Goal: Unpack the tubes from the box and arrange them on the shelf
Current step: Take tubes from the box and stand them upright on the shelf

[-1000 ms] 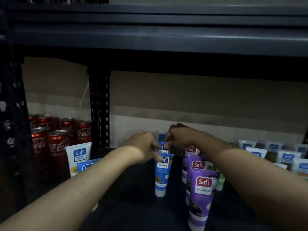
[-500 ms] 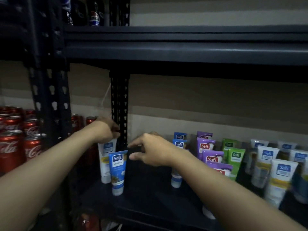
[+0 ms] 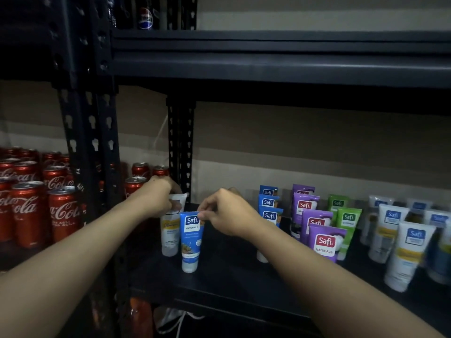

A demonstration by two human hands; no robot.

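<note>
On the dark shelf [image 3: 219, 284], beside the black upright post [image 3: 180, 147], the left hand [image 3: 156, 198] grips a white tube [image 3: 170, 230] while the right hand [image 3: 224, 213] pinches the blue tube [image 3: 191, 240] standing just in front. Bare shelf lies between the blue tube and the purple tubes [image 3: 322, 230]; cola cans [image 3: 36, 203] crowd beyond the post.

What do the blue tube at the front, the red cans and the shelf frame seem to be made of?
Blue tube: likely soft plastic, smooth printed skin, flat crimped top.
Red cans: likely aluminium, glossy, with silvery rims.
Shelf frame: probably painted steel, matt dark, with punched keyhole slots.
</note>
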